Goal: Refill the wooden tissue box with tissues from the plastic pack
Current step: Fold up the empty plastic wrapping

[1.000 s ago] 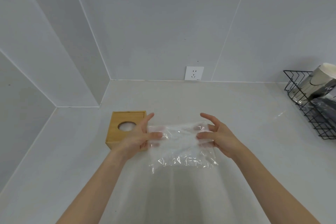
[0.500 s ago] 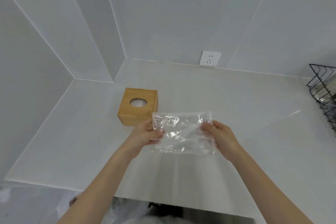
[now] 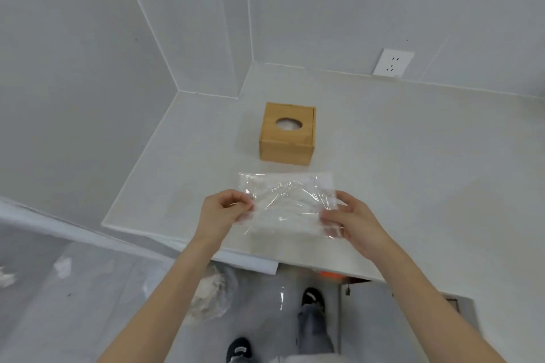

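While both hands pinch the clear, crinkled plastic pack (image 3: 287, 203) at its sides, left hand (image 3: 224, 211) and right hand (image 3: 352, 221) each keep a closed grip. Compared with a moment ago, it sits nearer the pale surface (image 3: 413, 156) edge, further from the square wooden tissue box (image 3: 287, 134).

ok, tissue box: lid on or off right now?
On. The box sits upright on the counter, its top panel with the oval hole in place and white tissue showing through it.
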